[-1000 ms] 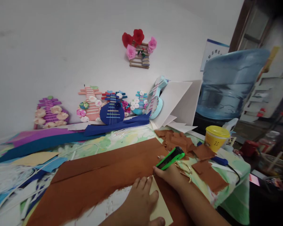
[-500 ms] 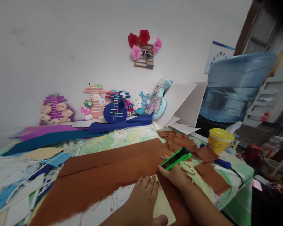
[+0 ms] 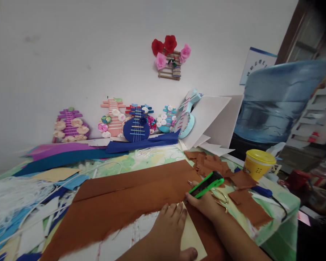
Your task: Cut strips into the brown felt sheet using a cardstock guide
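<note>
My right hand (image 3: 203, 203) is wrapped round a green and black utility knife (image 3: 207, 184), its tip down by the top corner of a cream card (image 3: 192, 235). My left hand (image 3: 170, 230) lies flat with fingers stretched, pressing on the card and on a white board (image 3: 119, 237) with ragged brown edges. Beneath both hands spreads a large brown sheet (image 3: 105, 199), with a crease along its far part. Gold-handled scissors (image 3: 220, 195) lie partly hidden behind my right hand.
Brown scraps (image 3: 210, 166) lie to the right, near a yellow-lidded tub (image 3: 259, 165) and a blue-handled tool (image 3: 262, 191) with a cord. White string (image 3: 13, 199) and paper strips cover the left. Decorated lute shapes (image 3: 136, 125) lean on the wall; a water bottle (image 3: 277, 105) stands at right.
The whole view has shifted slightly, so everything sits a little further right. Both hands keep nearly the same places on the card and sheet, the knife still gripped.
</note>
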Demonstrator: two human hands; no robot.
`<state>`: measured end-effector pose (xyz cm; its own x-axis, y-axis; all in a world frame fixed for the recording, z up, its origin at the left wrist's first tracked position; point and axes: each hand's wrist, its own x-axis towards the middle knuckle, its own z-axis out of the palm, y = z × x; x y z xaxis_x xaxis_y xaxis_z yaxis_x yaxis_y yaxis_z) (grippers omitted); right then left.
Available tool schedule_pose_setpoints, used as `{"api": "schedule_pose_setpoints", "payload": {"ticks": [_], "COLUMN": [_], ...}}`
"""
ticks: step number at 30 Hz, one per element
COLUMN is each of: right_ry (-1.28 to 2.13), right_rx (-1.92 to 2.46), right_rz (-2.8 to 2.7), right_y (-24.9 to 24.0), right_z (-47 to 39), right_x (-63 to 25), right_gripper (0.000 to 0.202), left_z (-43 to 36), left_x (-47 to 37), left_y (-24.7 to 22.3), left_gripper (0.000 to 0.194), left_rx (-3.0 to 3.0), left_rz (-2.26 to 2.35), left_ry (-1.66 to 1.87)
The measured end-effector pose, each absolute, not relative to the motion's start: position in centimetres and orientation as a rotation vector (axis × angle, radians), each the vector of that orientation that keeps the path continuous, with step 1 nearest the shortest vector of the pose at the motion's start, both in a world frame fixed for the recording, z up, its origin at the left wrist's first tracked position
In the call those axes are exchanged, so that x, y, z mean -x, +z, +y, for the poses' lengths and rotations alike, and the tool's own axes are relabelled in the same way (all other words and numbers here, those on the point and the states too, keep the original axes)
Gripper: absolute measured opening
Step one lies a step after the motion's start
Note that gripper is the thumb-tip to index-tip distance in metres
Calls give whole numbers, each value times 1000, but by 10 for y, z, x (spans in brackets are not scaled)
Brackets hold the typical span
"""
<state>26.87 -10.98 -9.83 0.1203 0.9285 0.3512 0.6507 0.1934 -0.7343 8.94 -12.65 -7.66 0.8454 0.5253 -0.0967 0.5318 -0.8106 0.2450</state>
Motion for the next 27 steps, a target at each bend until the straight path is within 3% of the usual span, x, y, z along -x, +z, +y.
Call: {"api": "schedule_pose_setpoints", "payload": {"ticks": [17,27], "right_ry": [447,403], "right_rx": [1532,1546], "right_rz": [-1484,-1555], "right_y": [-88,-104], "right_z": [-110,-106], "right_x": [-269,-269], "right_gripper": [23,17], "left_z": [-126,-126], "left_x": [-90,-92], "left_y": [-78,-78], "left_gripper": [79,80], "left_rx": [-2713,-2729], "left_rz": [789,801], "left_ry": [-40,-68]}}
